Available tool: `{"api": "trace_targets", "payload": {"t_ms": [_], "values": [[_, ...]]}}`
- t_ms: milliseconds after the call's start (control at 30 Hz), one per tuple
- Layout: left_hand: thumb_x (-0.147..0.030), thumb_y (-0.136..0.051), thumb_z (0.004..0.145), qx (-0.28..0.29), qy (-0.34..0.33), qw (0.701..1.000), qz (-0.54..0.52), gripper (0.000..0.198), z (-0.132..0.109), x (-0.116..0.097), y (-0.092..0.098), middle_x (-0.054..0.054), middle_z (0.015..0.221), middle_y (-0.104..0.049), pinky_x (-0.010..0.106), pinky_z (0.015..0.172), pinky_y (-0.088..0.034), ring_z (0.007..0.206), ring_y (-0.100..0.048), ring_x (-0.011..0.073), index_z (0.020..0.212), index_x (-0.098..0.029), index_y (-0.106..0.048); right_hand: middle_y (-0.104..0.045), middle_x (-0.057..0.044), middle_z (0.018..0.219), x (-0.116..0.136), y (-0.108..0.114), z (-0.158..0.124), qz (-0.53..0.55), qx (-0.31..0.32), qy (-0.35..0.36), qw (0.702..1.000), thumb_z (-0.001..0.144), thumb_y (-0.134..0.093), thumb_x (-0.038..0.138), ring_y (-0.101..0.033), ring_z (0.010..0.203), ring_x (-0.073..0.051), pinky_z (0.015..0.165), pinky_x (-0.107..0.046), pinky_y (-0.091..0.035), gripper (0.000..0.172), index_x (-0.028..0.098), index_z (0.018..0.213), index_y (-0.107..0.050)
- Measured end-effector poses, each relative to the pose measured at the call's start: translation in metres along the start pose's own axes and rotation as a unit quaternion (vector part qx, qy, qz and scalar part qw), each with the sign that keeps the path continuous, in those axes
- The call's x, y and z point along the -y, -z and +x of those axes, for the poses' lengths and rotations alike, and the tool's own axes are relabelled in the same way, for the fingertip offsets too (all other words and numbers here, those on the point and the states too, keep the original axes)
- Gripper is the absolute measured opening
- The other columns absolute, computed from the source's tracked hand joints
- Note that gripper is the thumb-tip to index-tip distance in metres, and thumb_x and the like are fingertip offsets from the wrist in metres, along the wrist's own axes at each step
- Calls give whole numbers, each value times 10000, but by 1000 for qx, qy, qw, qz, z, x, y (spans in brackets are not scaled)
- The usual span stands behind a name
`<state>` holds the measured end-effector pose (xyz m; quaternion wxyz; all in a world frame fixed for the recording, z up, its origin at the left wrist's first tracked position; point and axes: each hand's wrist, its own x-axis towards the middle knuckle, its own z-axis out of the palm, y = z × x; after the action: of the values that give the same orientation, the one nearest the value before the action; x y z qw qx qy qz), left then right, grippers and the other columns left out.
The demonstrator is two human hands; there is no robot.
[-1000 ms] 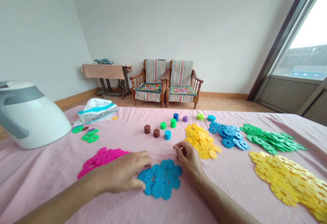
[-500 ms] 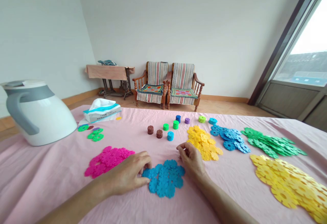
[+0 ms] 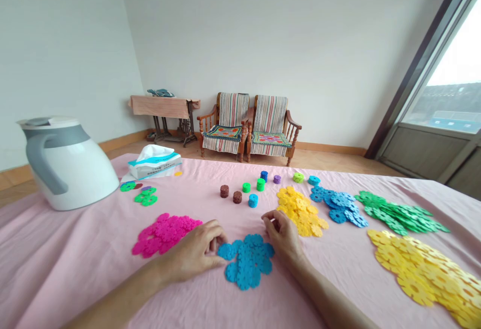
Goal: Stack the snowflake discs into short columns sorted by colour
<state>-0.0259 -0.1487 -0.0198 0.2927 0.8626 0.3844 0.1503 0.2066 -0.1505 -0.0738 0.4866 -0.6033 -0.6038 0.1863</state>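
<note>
A loose pile of blue flower-shaped plastic discs (image 3: 250, 264) lies on the cloth between my two hands. My left hand (image 3: 197, 249) rests at the pile's left edge. Its fingers are bent, with the thumb apart from the index finger beside the leftmost blue disc (image 3: 225, 251). On the pile's right side is my right hand (image 3: 284, 236), its fingers curled in and thumb against the index finger; anything inside is hidden. Beyond my left wrist spreads a pink disc pile (image 3: 165, 231). A yellow disc pile (image 3: 298, 209) sits just past my right hand.
Small disc stacks, such as a light blue one (image 3: 253, 200) and a brown one (image 3: 237, 197), stand ahead. Green discs (image 3: 398, 211) and more yellow discs (image 3: 424, 264) lie to the right. A white jug (image 3: 75, 169) and a tissue box (image 3: 156, 163) stand left.
The view has turned slightly to the left. The leftmost blue disc shows more fully beside my left fingers. My right hand keeps about the same pose.
</note>
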Motion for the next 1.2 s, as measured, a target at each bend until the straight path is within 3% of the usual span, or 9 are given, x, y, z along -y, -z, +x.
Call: {"api": "trace_targets", "payload": {"t_ms": [200,333,500,633,767,933,1200], "values": [[-231,-625,700,-8,1,1000,-1,160,-4,0,3,4,825,-541,207,581,-398,667,-513,109,839,-161,-591,-519,8,614,-2,-2,0,-3,1,5,1000,786,-473,321,-480,495,-102,484,-225,-354,222,158,738,-615],[-252,-622,690,-49,32,998,-21,195,4,8,6,-13,736,-555,206,563,-397,628,-506,111,855,-155,-586,-526,9,580,-2,-1,1,8,-3,3,1000,776,-482,340,-485,486,-107,473,-225,-353,235,156,729,-620],[-270,-618,689,-118,54,991,-15,203,41,15,9,-16,675,-558,203,536,-408,580,-520,110,842,-140,-587,-529,6,567,-1,0,1,10,0,0,1000,772,-484,338,-486,488,-113,468,-228,-347,232,158,729,-624],[-225,-639,660,-136,28,990,29,183,77,13,5,2,712,-600,215,569,-430,620,-561,130,823,-153,-597,-526,7,567,-2,0,0,7,4,-2,1000,777,-477,333,-487,492,-116,468,-228,-344,227,163,733,-621],[-189,-652,636,-139,19,989,49,147,97,15,-7,21,795,-628,225,598,-442,681,-585,149,769,-166,-593,-526,7,570,-3,-1,1,11,-5,7,1000,770,-493,331,-494,492,-114,473,-227,-350,217,165,709,-619],[-190,-650,629,-140,26,987,70,151,102,24,-17,21,795,-632,236,620,-451,706,-597,160,771,-166,-604,-521,10,579,0,-1,1,0,2,8,1000,780,-489,325,-500,499,-115,481,-231,-350,215,168,694,-610],[-191,-652,628,-151,40,984,86,152,101,30,-16,20,781,-632,236,636,-452,701,-596,155,775,-164,-623,-500,17,574,3,0,1,-7,12,-3,1000,788,-479,299,-493,508,-116,485,-231,-340,193,172,698,-593]]}}
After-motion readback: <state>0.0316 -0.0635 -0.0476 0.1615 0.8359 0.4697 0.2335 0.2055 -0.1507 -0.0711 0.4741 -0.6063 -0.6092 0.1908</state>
